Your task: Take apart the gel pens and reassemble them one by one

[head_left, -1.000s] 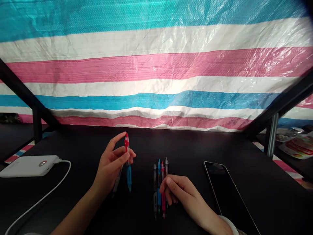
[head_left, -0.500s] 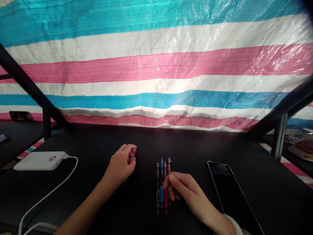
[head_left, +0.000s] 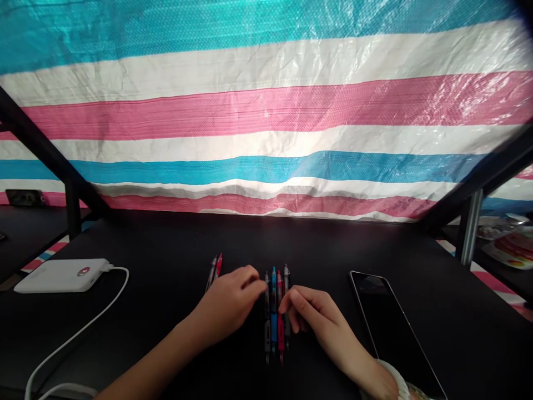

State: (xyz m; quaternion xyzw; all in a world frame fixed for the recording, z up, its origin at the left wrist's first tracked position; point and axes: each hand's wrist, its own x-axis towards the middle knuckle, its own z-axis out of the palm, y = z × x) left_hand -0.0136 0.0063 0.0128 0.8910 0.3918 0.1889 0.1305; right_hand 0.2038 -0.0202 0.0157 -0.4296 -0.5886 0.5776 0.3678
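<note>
A row of several click pens (head_left: 273, 314), grey, blue and red, lies side by side on the black table (head_left: 166, 244). My left hand (head_left: 231, 303) lies flat left of the row, and its fingertips touch the top of the leftmost grey pen. My right hand (head_left: 314, 319) rests on the right side of the row with its fingers loosely curled and the index finger lying across the pens. Two more pens (head_left: 214, 268), one red and one grey, lie together just beyond my left hand, apart from it.
A dark phone (head_left: 391, 328) lies face up to the right. At the left sits a white power bank (head_left: 62, 275) with a white cable (head_left: 83, 328) running toward the near edge. A striped tarp (head_left: 266, 111) hangs behind the table, between black frame bars.
My left hand lowered the red pen onto the table beside a grey one, let go, and moved right to the row. My right hand stayed on the row.
</note>
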